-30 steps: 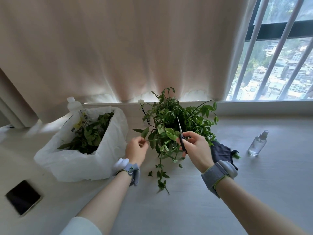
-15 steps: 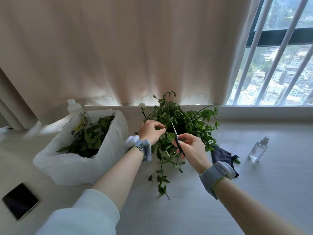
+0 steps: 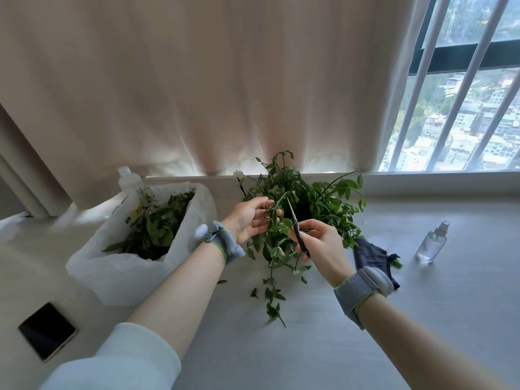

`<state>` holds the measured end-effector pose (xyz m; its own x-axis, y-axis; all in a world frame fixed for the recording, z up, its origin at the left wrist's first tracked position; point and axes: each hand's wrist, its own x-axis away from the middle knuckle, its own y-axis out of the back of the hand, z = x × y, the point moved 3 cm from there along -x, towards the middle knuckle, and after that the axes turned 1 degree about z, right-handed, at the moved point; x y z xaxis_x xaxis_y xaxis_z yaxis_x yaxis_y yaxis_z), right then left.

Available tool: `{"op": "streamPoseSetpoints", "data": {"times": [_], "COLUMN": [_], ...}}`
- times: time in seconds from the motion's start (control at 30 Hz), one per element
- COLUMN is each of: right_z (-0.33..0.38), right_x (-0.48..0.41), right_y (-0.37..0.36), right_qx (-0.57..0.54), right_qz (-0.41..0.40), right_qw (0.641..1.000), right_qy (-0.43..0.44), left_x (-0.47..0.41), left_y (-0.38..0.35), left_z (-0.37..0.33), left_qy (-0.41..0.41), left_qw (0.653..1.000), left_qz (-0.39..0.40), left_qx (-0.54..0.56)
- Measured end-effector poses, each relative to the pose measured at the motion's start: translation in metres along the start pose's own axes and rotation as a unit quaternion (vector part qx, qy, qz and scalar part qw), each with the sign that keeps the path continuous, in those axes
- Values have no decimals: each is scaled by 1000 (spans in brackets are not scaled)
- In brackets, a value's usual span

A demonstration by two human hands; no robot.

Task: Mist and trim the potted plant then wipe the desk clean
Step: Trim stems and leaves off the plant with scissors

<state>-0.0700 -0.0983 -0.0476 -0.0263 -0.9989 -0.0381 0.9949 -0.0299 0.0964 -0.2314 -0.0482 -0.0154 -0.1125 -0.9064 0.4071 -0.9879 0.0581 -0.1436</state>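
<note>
1. Head view, nearest first: a dark phone (image 3: 46, 330) lies at the near left of the surface (image 3: 422, 319). A cut sprig (image 3: 273, 302) lies loose in front of the plant.
2. Further in, the right hand (image 3: 320, 243) has its grip curled through the handles of the scissors (image 3: 295, 223), with the blades pointing up into the leaves. Whether the blades are parted is hard to make out.
3. The left hand (image 3: 250, 220) has risen from beside the bag a second ago. Its grip now pinches a stem (image 3: 277, 205) between thumb and fingertips, just beside the blades. Another cut looks set up, so trimming is under way and wiping is not yet begun.
4. The potted plant (image 3: 318, 204) stands far and central by the sill, its pot hidden behind foliage.
5. At the left, a white bag (image 3: 118, 266) holds clippings and hides most of a white bottle (image 3: 128, 178). At the right, a dark cloth (image 3: 368, 253) is partly covered by the wrist, and the spray bottle (image 3: 432, 243) stands apart.
</note>
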Motion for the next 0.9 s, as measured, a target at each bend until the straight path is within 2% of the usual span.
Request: {"op": "streamPoseSetpoints", "data": {"times": [0.07,0.27,0.43,0.67,0.9], "right_z": [0,-2,0,0,-5], "right_x": [2,11,19,20,20], "right_y": [-1,-3,-4,-6,-10], "right_qx": [-8,-40,-31,-24,-5], "right_qz": [4,56,101,110,108], "right_qw": [1000,997,991,989,988], "right_qy": [-2,-40,-81,-97,-110], "left_x": [3,4,8,3,2], "left_y": [2,11,15,27,34], "left_z": [3,20,33,47,54], "left_qy": [0,19,41,-28,-35], "left_qw": [1000,1000,998,992,989], "left_qz": [-2,-3,-15,-121,-139], "left_qx": [24,-5,47,26,39]}}
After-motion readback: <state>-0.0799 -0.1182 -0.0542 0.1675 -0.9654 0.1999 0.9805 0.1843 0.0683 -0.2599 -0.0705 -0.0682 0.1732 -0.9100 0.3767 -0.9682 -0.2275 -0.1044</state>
